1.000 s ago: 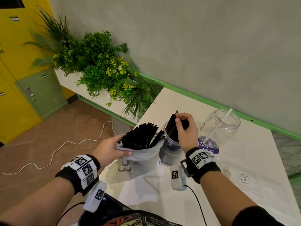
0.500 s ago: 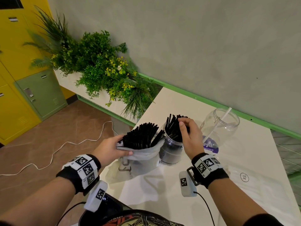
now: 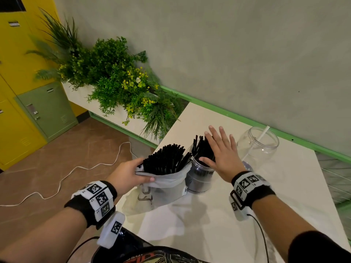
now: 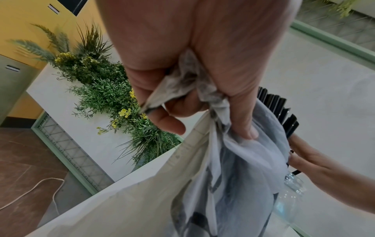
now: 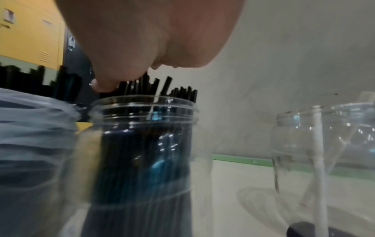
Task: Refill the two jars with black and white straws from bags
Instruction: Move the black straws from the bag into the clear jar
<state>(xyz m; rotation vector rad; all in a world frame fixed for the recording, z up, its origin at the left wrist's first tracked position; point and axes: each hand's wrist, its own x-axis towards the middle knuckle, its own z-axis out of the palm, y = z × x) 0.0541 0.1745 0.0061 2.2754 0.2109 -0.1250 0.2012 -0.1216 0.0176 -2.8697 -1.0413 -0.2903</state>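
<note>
- The white table [image 3: 218, 221] butts against a grey wall [image 3: 228, 54] trimmed with a green rail [image 3: 209, 105].
- The left hand [image 3: 125, 172] pinches the rim of the bag [image 3: 165, 188] of black straws [image 3: 163, 160] at the table's left edge.
- The right hand [image 3: 222, 154] lies flat, fingers spread, over the black straws in the near jar [image 3: 199, 179] — just beside the bag.
- The far jar [image 3: 258, 147] holds one white straw [image 3: 263, 134].
- Beyond: a planter of greenery [image 3: 114, 80], yellow and green lockers [image 3: 22, 103], a white cord [image 3: 62, 179] on brown tiles.
</note>
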